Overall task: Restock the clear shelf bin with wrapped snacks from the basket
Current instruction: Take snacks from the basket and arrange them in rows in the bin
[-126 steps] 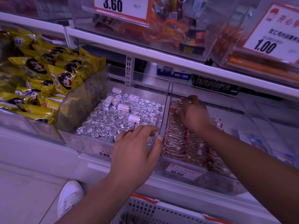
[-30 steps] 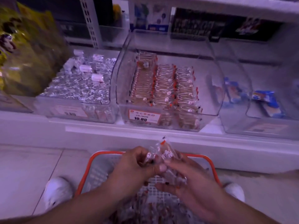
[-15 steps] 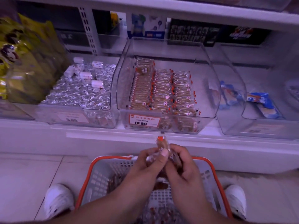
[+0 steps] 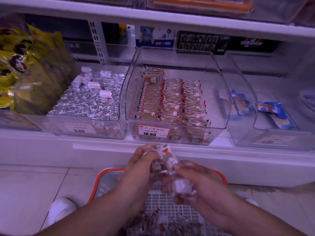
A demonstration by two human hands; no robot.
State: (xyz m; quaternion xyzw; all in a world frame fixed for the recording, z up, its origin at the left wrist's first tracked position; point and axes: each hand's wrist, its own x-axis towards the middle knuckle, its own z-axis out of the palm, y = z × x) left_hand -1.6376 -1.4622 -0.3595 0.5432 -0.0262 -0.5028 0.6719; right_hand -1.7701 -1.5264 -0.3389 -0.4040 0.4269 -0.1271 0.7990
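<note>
Wrapped snacks [image 4: 167, 165] are bunched in both hands above an orange-rimmed basket [image 4: 219, 174] on the floor, below a white shelf [image 4: 51, 150]. On that shelf the clear shelf bin [image 4: 219, 92], tagged 10.80, holds three neat rows of the same snacks. Beside it on one side stands a bin of silver foil candies [image 4: 88, 103], on the other a bin with blue packets [image 4: 274, 114]; yellow bags [image 4: 18, 68] fill the far left. More snacks lie loose in the basket. The left hand [image 4: 144, 160] grips the upper packets, fingers curled round them; the right hand [image 4: 196, 181] clasps the lower ones, blurred.
</note>
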